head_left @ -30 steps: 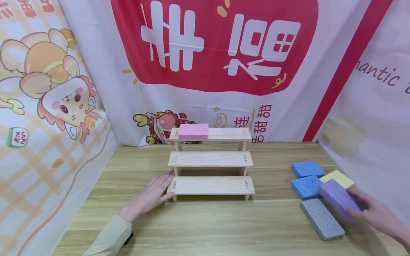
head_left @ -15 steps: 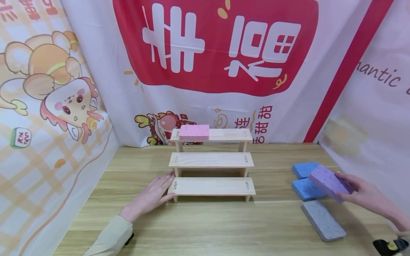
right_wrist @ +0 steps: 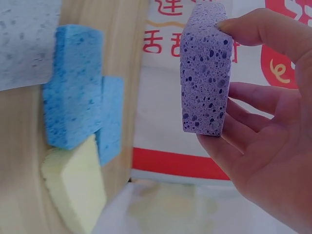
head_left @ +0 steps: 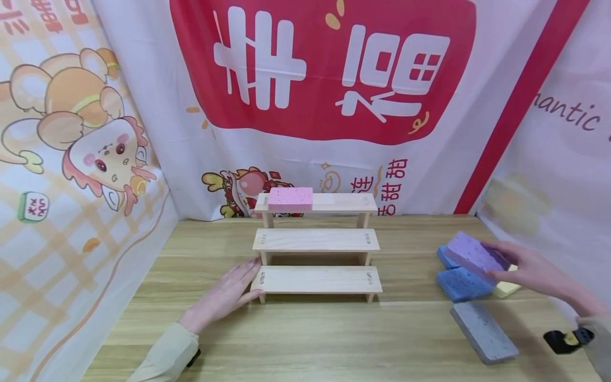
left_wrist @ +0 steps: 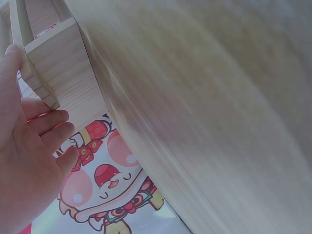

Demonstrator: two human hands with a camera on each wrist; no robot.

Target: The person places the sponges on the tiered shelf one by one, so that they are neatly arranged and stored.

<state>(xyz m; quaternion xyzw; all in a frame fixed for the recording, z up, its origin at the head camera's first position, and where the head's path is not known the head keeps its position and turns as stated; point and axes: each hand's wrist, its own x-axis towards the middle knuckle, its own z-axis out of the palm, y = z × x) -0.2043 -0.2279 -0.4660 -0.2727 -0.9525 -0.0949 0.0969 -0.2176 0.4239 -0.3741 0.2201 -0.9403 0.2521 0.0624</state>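
Note:
In the head view a purple sponge (head_left: 472, 254) is in my right hand (head_left: 530, 268), held above the blue sponges. The right wrist view shows the thumb on one edge of this sponge and the fingers behind its other side. At the left end of a three-step wooden stand (head_left: 317, 280), my left hand (head_left: 229, 292) rests against the lowest step, its thumb at the front corner and its fingers extended along the side. On the top step's left part lies a pink sponge (head_left: 290, 198). The two lower steps are bare.
Right of the stand, two blue sponges (head_left: 460, 286) lie partly under the purple one in this view. A yellow sponge (head_left: 507, 288) sits beside them, and a grey sponge (head_left: 484, 331) lies nearer me. Printed cloth walls (head_left: 549, 159) border the wooden table (head_left: 334, 339).
My right hand has lifted the purple sponge and carried it left and away from me, from over the yellow sponge to above the blue ones. The left hand stays at the stand.

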